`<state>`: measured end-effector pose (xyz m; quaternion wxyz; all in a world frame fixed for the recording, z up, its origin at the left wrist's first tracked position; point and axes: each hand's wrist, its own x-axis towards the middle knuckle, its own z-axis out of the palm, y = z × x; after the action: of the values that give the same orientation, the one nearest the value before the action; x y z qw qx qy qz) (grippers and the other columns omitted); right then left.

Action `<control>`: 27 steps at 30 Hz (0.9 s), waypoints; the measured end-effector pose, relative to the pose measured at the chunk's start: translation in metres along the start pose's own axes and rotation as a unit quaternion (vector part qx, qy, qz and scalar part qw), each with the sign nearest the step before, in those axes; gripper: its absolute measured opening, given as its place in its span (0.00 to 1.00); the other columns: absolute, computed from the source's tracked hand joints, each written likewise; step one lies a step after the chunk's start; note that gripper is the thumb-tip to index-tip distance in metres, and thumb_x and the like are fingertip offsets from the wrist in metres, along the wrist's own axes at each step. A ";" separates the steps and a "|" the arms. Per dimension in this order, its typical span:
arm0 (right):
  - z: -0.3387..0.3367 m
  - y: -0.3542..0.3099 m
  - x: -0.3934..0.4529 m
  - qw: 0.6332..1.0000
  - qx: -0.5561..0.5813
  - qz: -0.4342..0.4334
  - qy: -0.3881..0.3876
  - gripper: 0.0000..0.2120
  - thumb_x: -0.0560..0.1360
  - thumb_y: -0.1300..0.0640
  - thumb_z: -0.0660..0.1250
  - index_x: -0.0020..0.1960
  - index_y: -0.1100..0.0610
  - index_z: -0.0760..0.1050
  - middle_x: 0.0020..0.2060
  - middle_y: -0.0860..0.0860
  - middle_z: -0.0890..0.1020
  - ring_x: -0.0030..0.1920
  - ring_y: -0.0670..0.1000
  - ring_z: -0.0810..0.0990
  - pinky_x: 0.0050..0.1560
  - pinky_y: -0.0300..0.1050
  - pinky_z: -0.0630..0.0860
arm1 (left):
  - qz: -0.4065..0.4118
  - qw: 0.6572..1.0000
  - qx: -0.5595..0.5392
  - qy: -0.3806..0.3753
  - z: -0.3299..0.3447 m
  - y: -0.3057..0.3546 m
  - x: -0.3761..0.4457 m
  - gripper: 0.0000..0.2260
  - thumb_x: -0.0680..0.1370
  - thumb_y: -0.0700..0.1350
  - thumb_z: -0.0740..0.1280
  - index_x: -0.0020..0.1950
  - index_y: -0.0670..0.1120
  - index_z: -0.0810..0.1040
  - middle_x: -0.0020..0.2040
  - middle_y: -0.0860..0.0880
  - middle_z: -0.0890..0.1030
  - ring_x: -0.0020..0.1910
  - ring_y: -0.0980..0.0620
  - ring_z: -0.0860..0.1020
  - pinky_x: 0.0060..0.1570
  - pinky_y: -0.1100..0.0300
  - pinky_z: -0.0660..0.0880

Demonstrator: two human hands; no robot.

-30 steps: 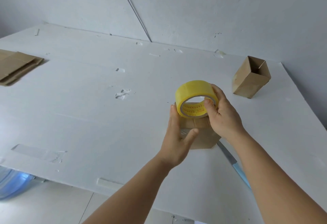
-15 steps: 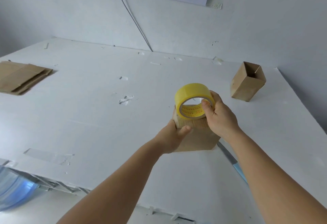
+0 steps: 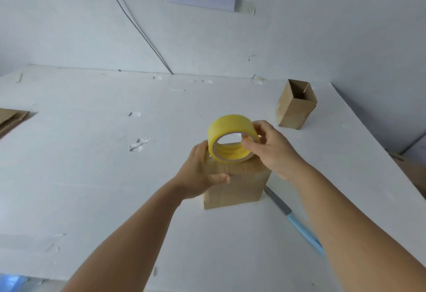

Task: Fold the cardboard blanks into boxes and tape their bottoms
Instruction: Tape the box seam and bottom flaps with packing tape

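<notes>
- Box stands bottom-up near the front middle of the bench, its flaps closed on top.
- Left hand grips the box's upper left corner, thumb across the near face.
- Tape roll sits on edge on the box's top; right hand pinches the roll, thumb in the core, fingers over the outer rim.
- Box looks light and thin-walled, likely to slide or dent; best held at corners and edges.
- Tape likely sticky and prone to twisting; keep it taut.
- Knife with a blue handle lies just right of the box.
- Finished box stands open-topped, far right.
- Flat blanks at the left edge.
</notes>
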<state>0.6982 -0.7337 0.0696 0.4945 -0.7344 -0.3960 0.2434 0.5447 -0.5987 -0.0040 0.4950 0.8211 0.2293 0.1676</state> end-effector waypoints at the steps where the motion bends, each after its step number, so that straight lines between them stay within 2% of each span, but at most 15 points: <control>1: -0.011 0.002 0.001 0.999 0.039 0.002 0.013 0.09 0.75 0.59 0.69 0.53 0.49 0.75 0.46 0.47 0.79 0.46 0.47 0.78 0.50 0.44 0.75 | -0.011 1.000 0.013 -0.009 -0.003 0.002 0.000 0.45 0.62 0.58 0.79 0.73 0.54 0.59 0.69 0.53 0.64 0.66 0.54 0.66 0.65 0.56 0.68; 4: -0.045 0.004 0.002 0.996 0.090 0.006 0.003 0.13 0.72 0.64 0.71 0.52 0.50 0.76 0.44 0.53 0.77 0.44 0.49 0.76 0.49 0.45 0.73 | -0.021 0.998 0.056 -0.037 -0.008 0.008 0.001 0.43 0.66 0.53 0.78 0.74 0.50 0.57 0.66 0.54 0.62 0.62 0.54 0.67 0.59 0.60 0.68; 7: -0.059 0.003 0.002 0.995 0.094 0.004 -0.028 0.18 0.68 0.65 0.74 0.53 0.50 0.76 0.40 0.50 0.76 0.39 0.45 0.77 0.46 0.42 0.73 | -0.020 0.996 0.071 -0.042 -0.010 0.013 0.004 0.42 0.66 0.52 0.78 0.73 0.50 0.59 0.64 0.54 0.63 0.60 0.54 0.68 0.55 0.62 0.68; 9: -0.061 -0.001 0.002 0.993 0.106 0.007 -0.052 0.19 0.65 0.59 0.76 0.54 0.50 0.76 0.39 0.46 0.77 0.39 0.42 0.77 0.43 0.36 0.74 | -0.024 0.996 0.074 -0.049 -0.012 0.013 0.005 0.41 0.66 0.52 0.79 0.73 0.50 0.60 0.64 0.54 0.64 0.59 0.53 0.68 0.54 0.62 0.68; 11: -0.063 -0.003 0.003 0.994 0.103 -0.002 -0.032 0.15 0.65 0.51 0.74 0.51 0.48 0.77 0.37 0.40 0.78 0.38 0.38 0.77 0.42 0.31 0.72 | -0.023 0.995 0.081 -0.050 -0.014 0.014 0.006 0.41 0.66 0.53 0.79 0.72 0.50 0.60 0.64 0.54 0.64 0.59 0.53 0.68 0.53 0.62 0.68; 13: -0.068 -0.003 0.004 0.998 0.065 -0.013 0.022 0.09 0.69 0.46 0.73 0.47 0.47 0.79 0.36 0.37 0.80 0.40 0.36 0.78 0.46 0.33 0.71 | -0.018 0.994 0.091 -0.052 -0.014 0.015 0.006 0.41 0.66 0.54 0.78 0.72 0.51 0.60 0.64 0.54 0.64 0.59 0.53 0.68 0.53 0.62 0.68; 16: -0.076 0.001 0.004 0.998 -0.002 0.000 0.057 0.03 0.73 0.49 0.71 0.46 0.46 0.81 0.44 0.44 0.82 0.49 0.45 0.80 0.52 0.40 0.73 | -0.017 0.994 0.091 -0.055 -0.014 0.014 0.007 0.40 0.66 0.53 0.78 0.72 0.52 0.60 0.64 0.55 0.64 0.59 0.53 0.69 0.52 0.63 0.69; 20: -0.086 0.017 0.002 0.993 -0.092 0.055 0.050 0.05 0.69 0.47 0.73 0.45 0.44 0.81 0.46 0.46 0.82 0.49 0.47 0.80 0.52 0.44 0.76 | -0.019 0.994 0.086 -0.059 -0.014 0.015 0.007 0.39 0.66 0.51 0.78 0.71 0.53 0.60 0.63 0.55 0.65 0.58 0.55 0.69 0.47 0.67 0.69; 24: -0.083 0.031 -0.003 0.991 -0.097 0.075 0.048 0.04 0.70 0.49 0.72 0.45 0.45 0.80 0.43 0.44 0.81 0.46 0.45 0.79 0.46 0.40 0.74 | -0.025 0.994 0.090 -0.058 -0.014 0.017 0.006 0.40 0.66 0.51 0.78 0.72 0.53 0.59 0.63 0.55 0.64 0.58 0.54 0.69 0.48 0.67 0.69; 27: -0.081 0.036 -0.004 0.991 -0.100 0.076 0.044 0.04 0.71 0.50 0.72 0.46 0.45 0.80 0.45 0.45 0.81 0.46 0.45 0.78 0.44 0.39 0.73 | -0.028 0.994 0.089 -0.057 -0.014 0.018 0.006 0.40 0.66 0.50 0.78 0.71 0.53 0.60 0.63 0.55 0.65 0.57 0.57 0.69 0.46 0.68 0.69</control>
<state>0.7685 -0.7873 0.0678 0.4155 -0.8183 -0.3390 0.2069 0.5460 -0.5924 0.0191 0.4368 0.8635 0.2371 0.0853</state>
